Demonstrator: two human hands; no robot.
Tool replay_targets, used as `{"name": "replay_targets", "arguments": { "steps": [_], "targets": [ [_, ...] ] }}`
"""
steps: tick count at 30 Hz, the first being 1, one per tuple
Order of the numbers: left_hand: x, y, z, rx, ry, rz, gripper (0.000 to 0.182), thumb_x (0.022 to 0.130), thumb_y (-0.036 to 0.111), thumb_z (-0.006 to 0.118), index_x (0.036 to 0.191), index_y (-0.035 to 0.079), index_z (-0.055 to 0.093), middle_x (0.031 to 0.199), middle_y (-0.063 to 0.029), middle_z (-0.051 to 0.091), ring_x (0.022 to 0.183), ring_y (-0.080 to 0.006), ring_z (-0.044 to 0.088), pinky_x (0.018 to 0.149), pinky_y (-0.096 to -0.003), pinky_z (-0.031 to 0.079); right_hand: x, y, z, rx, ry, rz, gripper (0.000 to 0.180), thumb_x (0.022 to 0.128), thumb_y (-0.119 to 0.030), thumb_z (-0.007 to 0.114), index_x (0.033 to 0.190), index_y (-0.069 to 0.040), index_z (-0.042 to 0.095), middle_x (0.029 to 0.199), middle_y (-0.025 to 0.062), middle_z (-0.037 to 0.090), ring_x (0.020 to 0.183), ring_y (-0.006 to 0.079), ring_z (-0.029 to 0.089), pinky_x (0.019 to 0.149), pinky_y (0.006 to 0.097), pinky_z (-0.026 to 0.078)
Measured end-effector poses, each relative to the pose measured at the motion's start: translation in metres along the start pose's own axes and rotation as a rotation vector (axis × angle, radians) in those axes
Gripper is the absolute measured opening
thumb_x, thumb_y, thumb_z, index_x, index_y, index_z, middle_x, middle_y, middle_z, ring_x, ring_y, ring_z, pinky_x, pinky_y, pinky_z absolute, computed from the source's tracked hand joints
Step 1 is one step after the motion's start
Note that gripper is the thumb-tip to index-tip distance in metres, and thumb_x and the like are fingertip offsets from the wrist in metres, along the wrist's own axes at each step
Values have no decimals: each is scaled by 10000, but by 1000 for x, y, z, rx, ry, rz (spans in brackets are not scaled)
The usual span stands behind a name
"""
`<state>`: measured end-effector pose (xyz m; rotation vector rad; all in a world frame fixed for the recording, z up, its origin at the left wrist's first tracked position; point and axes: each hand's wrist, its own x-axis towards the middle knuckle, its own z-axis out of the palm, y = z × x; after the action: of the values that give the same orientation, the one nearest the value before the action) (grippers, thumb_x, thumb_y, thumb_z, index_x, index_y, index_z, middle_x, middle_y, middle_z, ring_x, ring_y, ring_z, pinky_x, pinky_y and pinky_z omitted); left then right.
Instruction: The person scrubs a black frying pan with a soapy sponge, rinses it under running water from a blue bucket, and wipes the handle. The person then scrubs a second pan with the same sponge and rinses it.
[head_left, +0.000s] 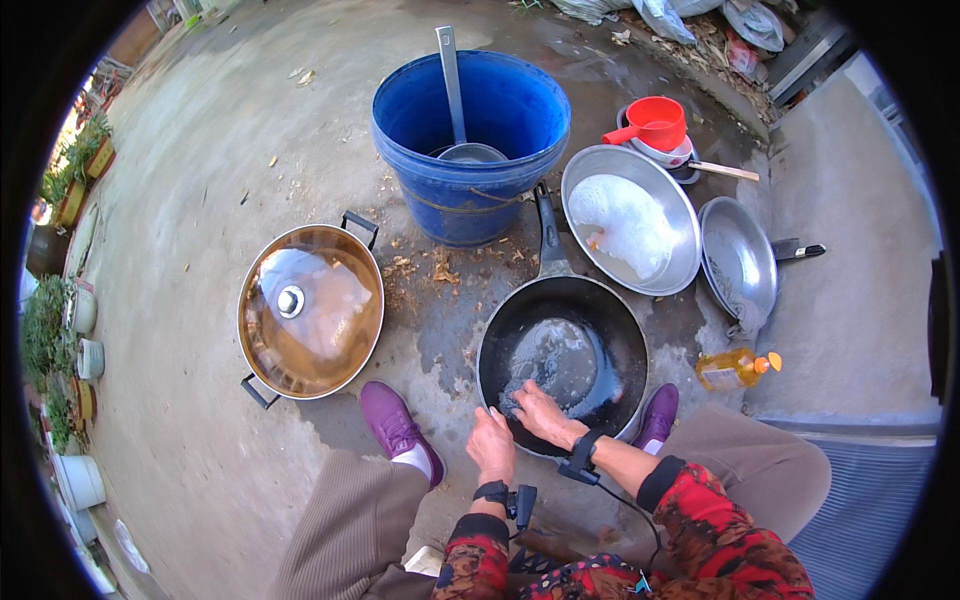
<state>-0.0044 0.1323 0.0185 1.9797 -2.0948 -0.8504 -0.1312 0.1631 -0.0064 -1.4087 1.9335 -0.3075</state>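
A black frying pan (559, 360) with a long black handle stands on the concrete ground between my feet, with some sudsy water in it. My left hand (491, 444) grips the pan's near left rim. Inside the pan, my right hand (541, 414) rests low against the wall, its fingers curled; whether it holds a scrubber or cloth cannot be told. To the pan's right lies an orange-yellow dish soap bottle (726, 369) with an orange pump. Beyond the pan, a metal basin (679, 270) of foamy water leans beside its handle.
A blue bucket (457, 202) holding a metal ladle (451, 82) stands ahead. At left is a wide pan with a glass lid (322, 322). Right lie a smaller metal basin (757, 262), a knife (801, 250) and a red plastic dipper (658, 122) on stacked bowls.
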Motion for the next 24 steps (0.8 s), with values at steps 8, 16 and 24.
{"name": "replay_targets", "arguments": {
  "steps": [8,16,24],
  "targets": [
    [0,-5,8,49,-15,5,253,922,294,465,844,56,502,627,-202,611,602,-401,614,561,-497,485,97,-16,-29,236,883,82,247,705,-32,676,913,1,547,901,212,551,904,395,549,771,455,451],
    [-2,-2,8,6,-11,-9,251,924,294,465,843,57,491,618,-200,604,596,-407,607,552,-506,475,69,-8,-21,189,180,-180,195,688,-4,617,879,-17,580,902,173,543,887,374,558,766,426,467],
    [-2,0,6,-6,-21,-26,255,928,294,458,858,52,491,626,-208,604,606,-409,606,556,-511,470,80,-21,-19,373,524,-76,232,698,-9,610,920,-25,546,900,164,564,889,353,576,774,411,466]
  ]
}}
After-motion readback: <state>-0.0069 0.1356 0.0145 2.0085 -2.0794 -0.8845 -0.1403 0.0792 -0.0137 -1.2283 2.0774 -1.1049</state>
